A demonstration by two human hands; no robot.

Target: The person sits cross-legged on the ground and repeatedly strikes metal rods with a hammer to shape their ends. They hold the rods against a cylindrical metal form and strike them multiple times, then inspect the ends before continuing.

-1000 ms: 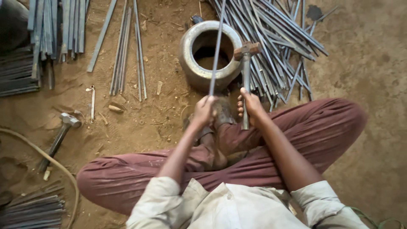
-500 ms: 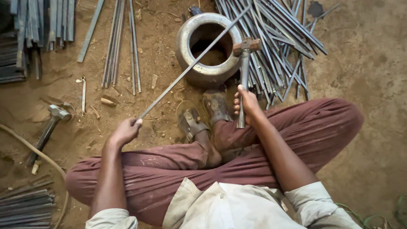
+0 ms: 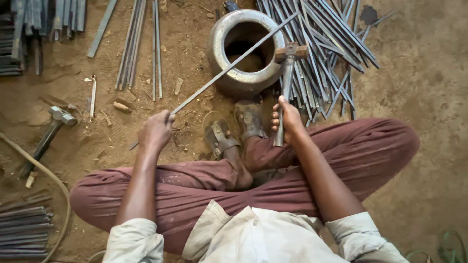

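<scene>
Here, left hand (image 3: 156, 130) fisted round thin rod (image 3: 234, 65), right hand (image 3: 288, 118) gripping hammer (image 3: 287, 73).

I see a bare floor of packed brown earth (image 3: 419, 73), dusty and scuffed, under soft even daylight with faint shadows; bundles of thin grey metal rods (image 3: 29, 29) lie at the far left, another dark bundle (image 3: 22, 229) at the near left; a pale curved hose (image 3: 53, 180) crosses the left side; small stone chips (image 3: 122, 106) scatter about.
</scene>
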